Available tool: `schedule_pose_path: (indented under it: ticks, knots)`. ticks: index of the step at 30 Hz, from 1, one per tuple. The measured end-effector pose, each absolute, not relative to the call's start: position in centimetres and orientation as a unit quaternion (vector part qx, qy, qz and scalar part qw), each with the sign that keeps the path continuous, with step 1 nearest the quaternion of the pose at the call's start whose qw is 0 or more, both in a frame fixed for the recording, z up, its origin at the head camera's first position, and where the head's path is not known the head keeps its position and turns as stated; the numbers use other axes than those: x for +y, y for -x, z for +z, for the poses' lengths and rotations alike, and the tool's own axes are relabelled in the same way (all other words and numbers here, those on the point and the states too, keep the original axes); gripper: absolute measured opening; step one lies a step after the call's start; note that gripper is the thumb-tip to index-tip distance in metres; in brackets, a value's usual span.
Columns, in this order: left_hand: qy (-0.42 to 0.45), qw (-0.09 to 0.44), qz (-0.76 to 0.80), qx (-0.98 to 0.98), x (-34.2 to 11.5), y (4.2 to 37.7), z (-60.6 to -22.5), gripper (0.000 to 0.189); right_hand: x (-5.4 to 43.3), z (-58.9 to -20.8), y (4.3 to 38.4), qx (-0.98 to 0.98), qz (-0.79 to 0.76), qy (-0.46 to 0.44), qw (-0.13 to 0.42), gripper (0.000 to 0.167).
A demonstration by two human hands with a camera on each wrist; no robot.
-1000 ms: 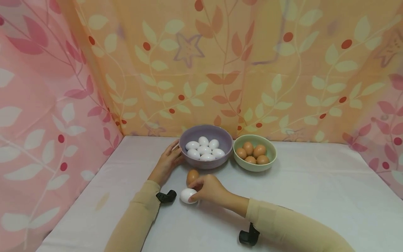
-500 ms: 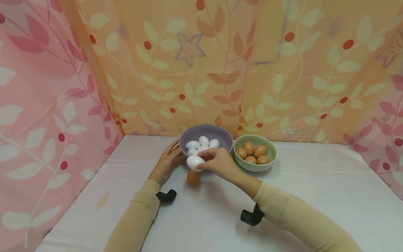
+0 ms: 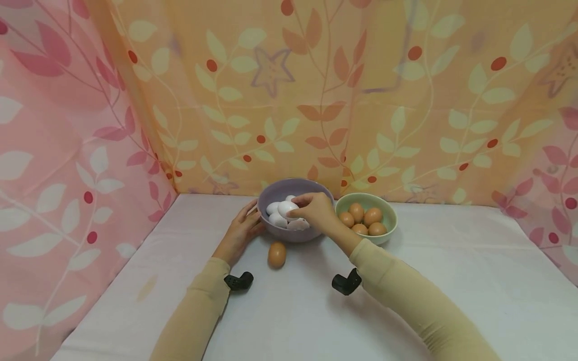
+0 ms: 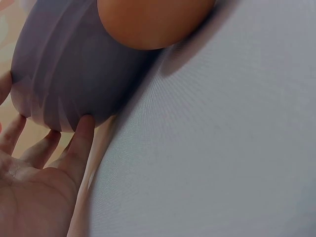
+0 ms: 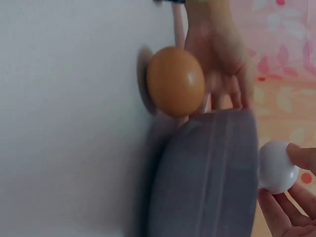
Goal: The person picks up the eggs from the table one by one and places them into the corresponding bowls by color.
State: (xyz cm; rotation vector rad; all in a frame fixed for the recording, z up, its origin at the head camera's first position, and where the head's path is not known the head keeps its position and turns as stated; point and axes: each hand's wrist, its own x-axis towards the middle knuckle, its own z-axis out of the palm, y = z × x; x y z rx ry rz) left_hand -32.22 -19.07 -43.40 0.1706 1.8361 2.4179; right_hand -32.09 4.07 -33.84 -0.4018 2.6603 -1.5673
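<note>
Over the purple bowl (image 3: 295,235), my right hand (image 3: 316,213) pinches a white egg (image 3: 287,210) between thumb and fingers. In the right wrist view that white egg (image 5: 277,167) shows at the bowl's rim. Several white eggs (image 3: 277,219) lie inside the bowl, partly hidden by the hand. My left hand (image 3: 241,231) rests its fingertips against the bowl's left side; the left wrist view shows the spread fingers (image 4: 81,140) touching the outer wall. A brown egg (image 3: 277,255) sits on the table just in front of the bowl.
Right beside the purple bowl stands a smaller green bowl (image 3: 368,240) with several brown eggs (image 3: 372,215) in it. A white cloth (image 3: 451,281) covers the table. Patterned curtains (image 3: 384,100) hang behind and at the sides.
My right hand has lifted the white egg from the table beside the brown egg and carried it up and away over the purple bowl. The left hand has stayed at the bowl.
</note>
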Motion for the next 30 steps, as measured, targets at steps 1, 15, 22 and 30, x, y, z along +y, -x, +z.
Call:
schedule_pose_path:
  ticks: [1, 15, 22, 30]
  knots:
    - [-0.056, 0.052, 0.793, 0.604, -19.1, 32.2, -43.4, 0.057, 4.1, -34.0, 32.4, 0.859, -0.497, 0.126, 0.014, 0.039]
    - [-0.061, 0.051, 0.791, 0.606, -19.1, 32.3, -43.4, 0.058, 3.8, -35.8, 34.8, 0.884, -0.451, 0.121, 0.019, 0.035]
    - [-0.062, 0.047, 0.795, 0.601, -19.1, 32.3, -43.3, 0.057, 3.5, -36.3, 34.8, 0.888, -0.44, 0.136, 0.006, 0.036]
    - [-0.063, 0.051, 0.796, 0.599, -19.1, 32.2, -43.3, 0.057, 3.4, -36.8, 34.8, 0.896, -0.419, 0.147, -0.005, 0.038]
